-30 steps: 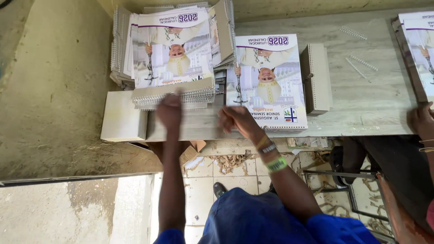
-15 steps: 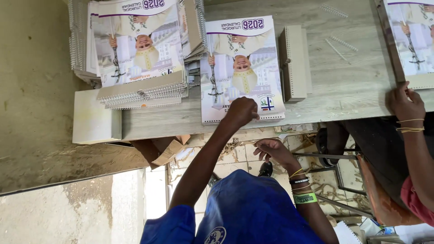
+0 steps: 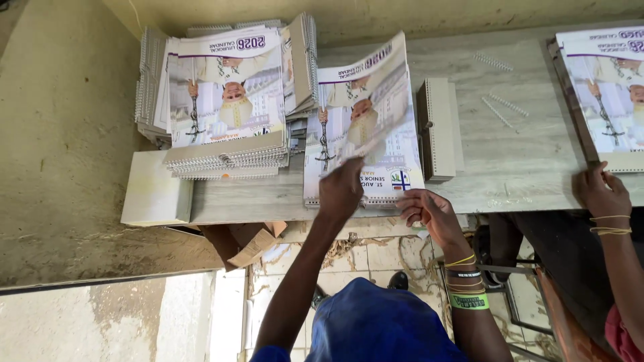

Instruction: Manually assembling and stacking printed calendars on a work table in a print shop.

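Half a second ago our left hand (image 3: 341,191) lay flat on the printed spiral-bound calendar (image 3: 365,144); now its grip lifts the glossy cover sheet (image 3: 373,100). Our right hand (image 3: 429,213), grip loosely curled and holding nothing, has come up to the grey wooden surface (image 3: 523,167) at the calendar's corner.

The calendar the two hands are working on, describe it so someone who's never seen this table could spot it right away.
On the long grey table, look right of the tall calendar stack at the left end. The single calendar lies alone at the front edge, under the left hand and right hand. Unlike its neighbours, its top sheet is lifted and blurred.
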